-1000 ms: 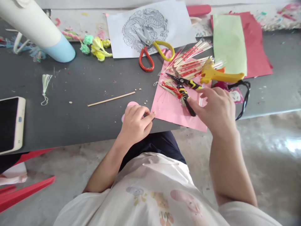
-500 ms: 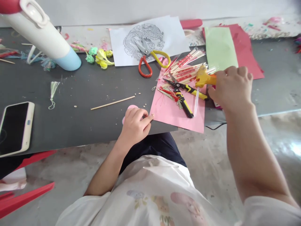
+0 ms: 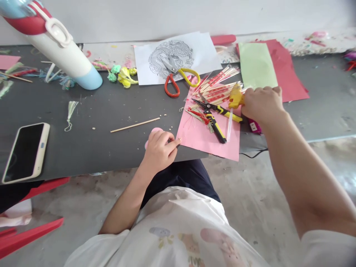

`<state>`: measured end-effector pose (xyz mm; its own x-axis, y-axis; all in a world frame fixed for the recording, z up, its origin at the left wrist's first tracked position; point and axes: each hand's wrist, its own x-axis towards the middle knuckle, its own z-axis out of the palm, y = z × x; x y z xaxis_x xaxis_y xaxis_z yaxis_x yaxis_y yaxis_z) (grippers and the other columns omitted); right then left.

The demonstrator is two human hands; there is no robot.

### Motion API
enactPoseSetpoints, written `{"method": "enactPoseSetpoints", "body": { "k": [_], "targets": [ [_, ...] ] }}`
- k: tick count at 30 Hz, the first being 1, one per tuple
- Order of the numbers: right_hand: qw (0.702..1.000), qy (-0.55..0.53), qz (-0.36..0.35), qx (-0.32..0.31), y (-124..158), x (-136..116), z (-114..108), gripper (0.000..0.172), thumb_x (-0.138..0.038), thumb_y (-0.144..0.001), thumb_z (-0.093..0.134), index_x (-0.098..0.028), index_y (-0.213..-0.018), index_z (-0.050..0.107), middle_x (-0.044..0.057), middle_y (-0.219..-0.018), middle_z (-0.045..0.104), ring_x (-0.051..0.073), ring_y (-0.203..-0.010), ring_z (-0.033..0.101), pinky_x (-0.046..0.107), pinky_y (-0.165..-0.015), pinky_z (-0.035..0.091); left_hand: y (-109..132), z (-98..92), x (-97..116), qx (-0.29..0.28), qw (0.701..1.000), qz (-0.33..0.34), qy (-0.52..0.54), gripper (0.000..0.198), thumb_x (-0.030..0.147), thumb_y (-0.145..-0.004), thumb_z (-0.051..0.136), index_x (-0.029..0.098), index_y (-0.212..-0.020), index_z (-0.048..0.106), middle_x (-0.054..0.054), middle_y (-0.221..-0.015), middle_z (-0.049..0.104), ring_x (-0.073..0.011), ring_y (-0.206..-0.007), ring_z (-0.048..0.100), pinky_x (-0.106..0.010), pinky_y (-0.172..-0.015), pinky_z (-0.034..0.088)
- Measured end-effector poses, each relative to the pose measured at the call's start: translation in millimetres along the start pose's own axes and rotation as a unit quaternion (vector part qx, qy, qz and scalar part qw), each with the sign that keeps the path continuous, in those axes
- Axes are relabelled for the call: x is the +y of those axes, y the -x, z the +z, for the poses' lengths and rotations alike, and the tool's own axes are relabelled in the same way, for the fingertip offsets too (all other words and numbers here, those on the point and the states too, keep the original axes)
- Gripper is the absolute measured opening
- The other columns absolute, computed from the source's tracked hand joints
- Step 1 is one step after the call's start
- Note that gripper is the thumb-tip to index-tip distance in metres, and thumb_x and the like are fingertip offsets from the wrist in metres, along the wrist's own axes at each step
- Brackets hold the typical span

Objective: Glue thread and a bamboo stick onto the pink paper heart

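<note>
My right hand [image 3: 263,104] is closed round the handle of a yellow glue gun [image 3: 236,95], low over the right side of a pink paper sheet [image 3: 191,141]. A clear glue stick [image 3: 230,124] juts from the gun toward me. By the table's front edge, my left hand [image 3: 160,150] is curled with thumb and finger together; what it pinches is too small to make out. Partly under its fingers lies a pink rounded piece [image 3: 156,129]. Black-and-yellow pliers [image 3: 214,118] rest on the pink sheet beside a red-and-pale tassel [image 3: 198,114].
Scissors [image 3: 175,72] lie across a dragon drawing [image 3: 143,66]. Wrapped sticks [image 3: 217,91], green paper [image 3: 258,63] and a purple socket block [image 3: 254,127] are near my right hand. Leftward are a thin stick [image 3: 135,125], tassel [image 3: 71,113], phone [image 3: 26,152] and bottle [image 3: 66,55].
My right hand has come leftward, closer in on the glue gun, uncovering more of the purple block. The left hand has hardly moved. The whole view has shifted slightly.
</note>
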<state>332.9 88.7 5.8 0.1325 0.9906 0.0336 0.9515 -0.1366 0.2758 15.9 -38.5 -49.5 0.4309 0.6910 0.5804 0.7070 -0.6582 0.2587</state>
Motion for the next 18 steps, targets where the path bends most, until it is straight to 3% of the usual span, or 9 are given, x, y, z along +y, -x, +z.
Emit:
{"method": "enactPoseSetpoints", "body": {
  "k": [5,9,12,16,18],
  "targets": [
    [0.999,-0.001,0.021,0.044,13,4,-4,0.040,-0.018,-0.081,0.067,0.011,-0.109,0.063,0.031,-0.103,0.068,0.033,-0.107,0.062,0.043,-0.071,0.024,0,0.4,0,-0.002,1.000,-0.004,0.002,0.023,0.013,-0.085,0.058,0.024,-0.096,0.074,-0.004,-0.084,0.064,-0.0195,-0.086,0.053,-0.039,-0.086,0.043],
    [0.998,0.024,0.028,0.041,26,12,-13,0.037,-0.013,-0.081,0.064,0.009,-0.111,0.062,0.029,-0.106,0.066,0.034,-0.109,0.060,0.042,-0.069,0.023,0,1.5,-1,-0.006,1.000,-0.007,-0.003,0.025,0.012,-0.084,0.057,0.025,-0.096,0.074,-0.004,-0.084,0.064,-0.0195,-0.085,0.054,-0.038,-0.086,0.043],
    [0.998,0.055,0.014,0.027,35,24,-17,0.036,-0.015,-0.083,0.062,0.007,-0.111,0.060,0.028,-0.106,0.066,0.034,-0.108,0.060,0.039,-0.069,0.026,0,1.8,-1,-0.004,1.000,-0.005,-0.009,0.026,0.009,-0.082,0.057,0.024,-0.095,0.074,-0.004,-0.084,0.064,-0.0198,-0.085,0.054,-0.038,-0.085,0.043],
    [0.997,0.051,-0.056,0.014,44,44,-20,0.038,-0.024,-0.089,0.056,0.003,-0.115,0.056,0.024,-0.103,0.066,0.029,-0.095,0.061,0.034,-0.072,0.033,0,1.8,-1,-0.006,1.000,-0.003,-0.009,0.027,0.009,-0.081,0.057,0.024,-0.096,0.074,-0.004,-0.084,0.064,-0.0203,-0.085,0.053,-0.039,-0.085,0.043],
    [0.999,0.024,-0.042,0.004,48,51,-24,0.037,-0.030,-0.089,0.055,-0.003,-0.115,0.056,0.021,-0.100,0.067,0.027,-0.090,0.060,0.034,-0.072,0.035,0,1.9,-1,-0.005,1.000,-0.003,-0.009,0.027,0.008,-0.081,0.057,0.023,-0.095,0.074,-0.004,-0.084,0.064,-0.0204,-0.086,0.053,-0.039,-0.086,0.043]
  ]
}}
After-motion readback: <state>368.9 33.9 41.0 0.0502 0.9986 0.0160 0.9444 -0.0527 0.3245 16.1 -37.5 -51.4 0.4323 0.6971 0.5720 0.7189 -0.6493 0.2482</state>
